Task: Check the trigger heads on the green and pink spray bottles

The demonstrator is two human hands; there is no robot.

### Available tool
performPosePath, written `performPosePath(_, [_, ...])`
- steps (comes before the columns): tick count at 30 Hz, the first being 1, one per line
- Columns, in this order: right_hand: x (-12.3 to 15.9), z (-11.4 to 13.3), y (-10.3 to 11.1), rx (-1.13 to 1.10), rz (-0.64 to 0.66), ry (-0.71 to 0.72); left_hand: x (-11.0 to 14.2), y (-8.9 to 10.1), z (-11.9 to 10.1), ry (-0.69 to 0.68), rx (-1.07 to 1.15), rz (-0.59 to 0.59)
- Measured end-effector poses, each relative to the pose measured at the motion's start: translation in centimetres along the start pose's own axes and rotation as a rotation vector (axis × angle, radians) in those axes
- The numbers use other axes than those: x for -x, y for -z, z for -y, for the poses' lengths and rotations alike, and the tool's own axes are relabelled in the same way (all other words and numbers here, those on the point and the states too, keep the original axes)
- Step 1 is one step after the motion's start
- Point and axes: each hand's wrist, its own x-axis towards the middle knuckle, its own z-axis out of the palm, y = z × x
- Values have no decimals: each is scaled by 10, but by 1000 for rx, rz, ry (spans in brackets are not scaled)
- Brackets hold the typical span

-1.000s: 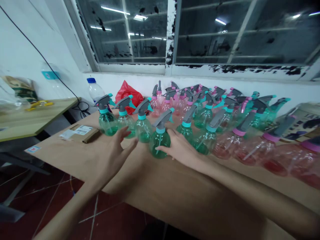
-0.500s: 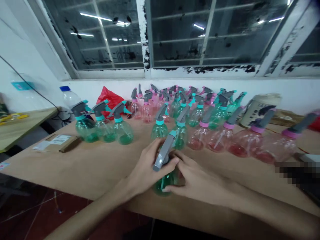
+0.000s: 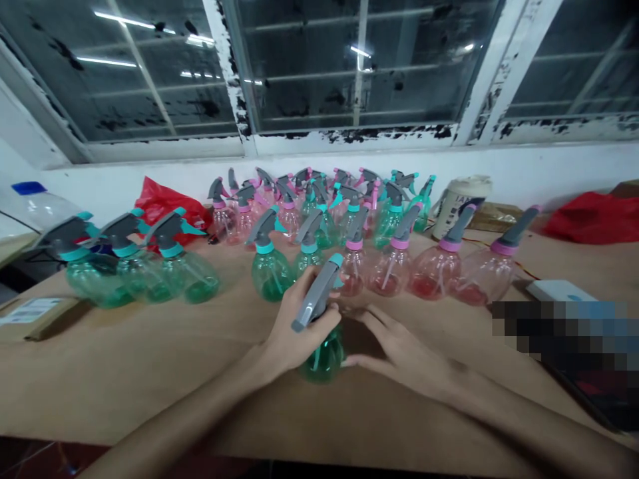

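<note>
A green spray bottle [image 3: 322, 356] with a grey trigger head [image 3: 315, 297] stands near the front of the brown table [image 3: 124, 372]. My left hand [image 3: 294, 332] is wrapped round its neck and upper body. My right hand [image 3: 399, 349] lies beside it on the table, fingers stretched out, fingertips touching the bottle's base. Behind stand several green and pink spray bottles [image 3: 344, 219] in rows, with three green ones [image 3: 140, 273] apart at the left.
A red plastic bag [image 3: 162, 203] and a clear water bottle with a blue cap [image 3: 34, 203] sit at the back left. A cardboard packet [image 3: 34, 316] lies at the left edge. A white tub [image 3: 456, 203], red cloth [image 3: 594, 216] and a white box [image 3: 556, 291] are at the right.
The green bottle has been pulled from the row to the table's front. My left hand closed round its neck. My right hand has let go and now lies flat beside it.
</note>
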Motion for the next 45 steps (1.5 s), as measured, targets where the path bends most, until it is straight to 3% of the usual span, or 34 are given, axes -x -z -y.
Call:
performPosePath(5, [13,-35,-13,41,-33,26,-6,1,1,11,-7,78])
performPosePath(11, [16,-53,-25,114,-81,60,-17,-5,-3,-7,-7,106])
performPosePath(20, [13,-47,-19,147,-33,61,-33,-10,-8,-131,-25,155])
performPosePath(45, [12,-55,-21,92,2,36,-31,-7,-6,-34,-87,173])
